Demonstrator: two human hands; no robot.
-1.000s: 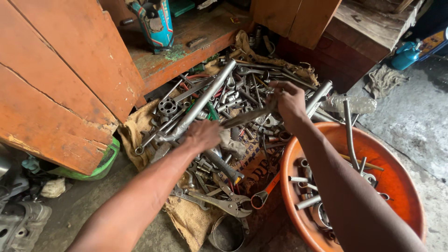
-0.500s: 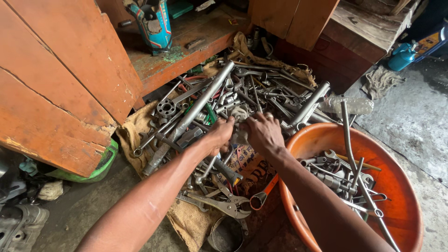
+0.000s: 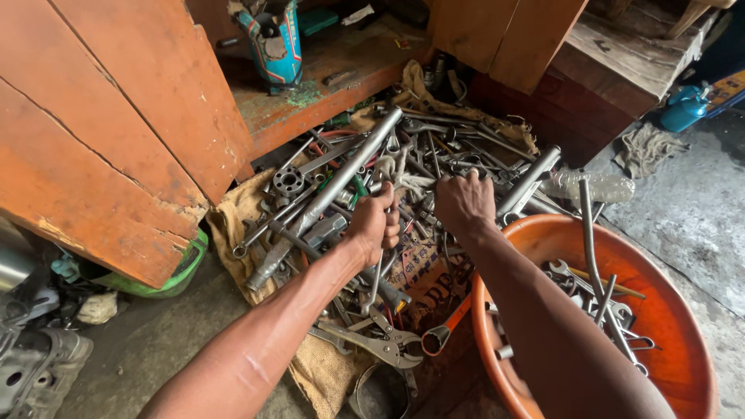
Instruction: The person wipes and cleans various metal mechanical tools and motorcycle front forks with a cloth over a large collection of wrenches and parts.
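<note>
Tool pile point(image 3: 403, 194) heaped on sacking point(image 3: 233, 217) on the floor, spread flat so pieces can be picked over. Left hand point(image 3: 374, 223), centre of pile, fingers curled shut around a small metal piece; which one, cannot tell. Right hand point(image 3: 464, 203), at its 3 o'clock, palm down, fingers hooked into the wrenches; grip hidden. Orange tub point(image 3: 683, 326) at 4 o'clock, within arm's reach, holds wrenches and rods. Locking pliers point(image 3: 372, 341) at 6 o'clock.

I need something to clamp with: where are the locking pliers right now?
In the head view, the locking pliers lie at the near edge of the tool pile on the sacking, just below the left hand and left of the orange basin.
</note>
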